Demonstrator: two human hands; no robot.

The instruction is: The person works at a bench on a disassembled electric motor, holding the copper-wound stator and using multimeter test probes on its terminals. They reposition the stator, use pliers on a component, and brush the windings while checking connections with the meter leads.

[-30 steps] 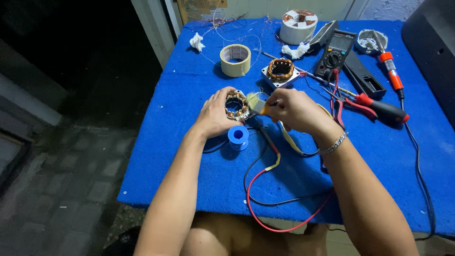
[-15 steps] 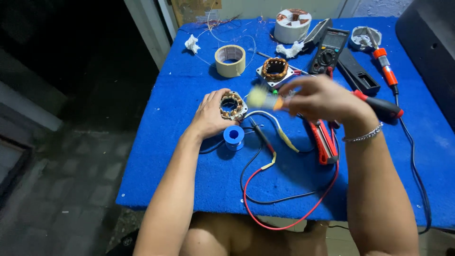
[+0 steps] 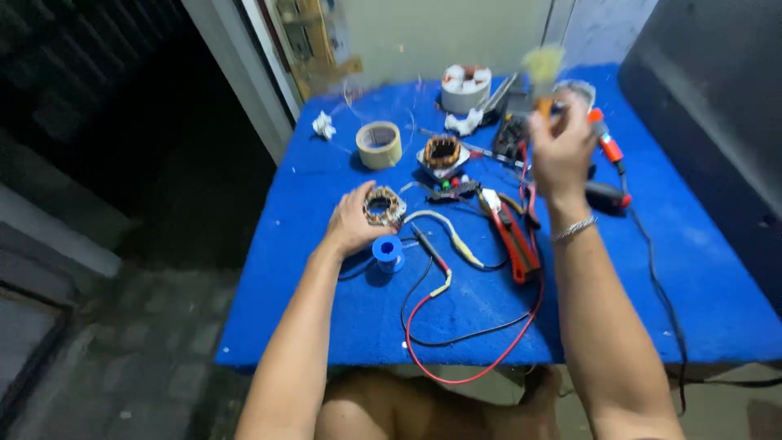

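Left hand point(image 3: 352, 222) on the blue tabletop point(image 3: 326, 310), fingers point(image 3: 358, 200) curled around a copper-wound stator point(image 3: 383, 205), apparently pinning it steady, just above a blue solder spool point(image 3: 388, 253). Right hand point(image 3: 562, 147) raised over the clutter, fingers closed on a blurred, pale-tipped brush point(image 3: 542, 69), lifted clear. Red pliers point(image 3: 515, 240) and probe leads point(image 3: 432, 248) near.

Blue table point(image 3: 342, 318), red wire point(image 3: 489, 358), tan tape roll point(image 3: 380, 145).

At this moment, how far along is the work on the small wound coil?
Done: nothing can be confirmed as finished. In hand: left hand holds the copper-wound coil on the blue table; right hand is raised with a blurred brush. Left: a second coil sits untouched.
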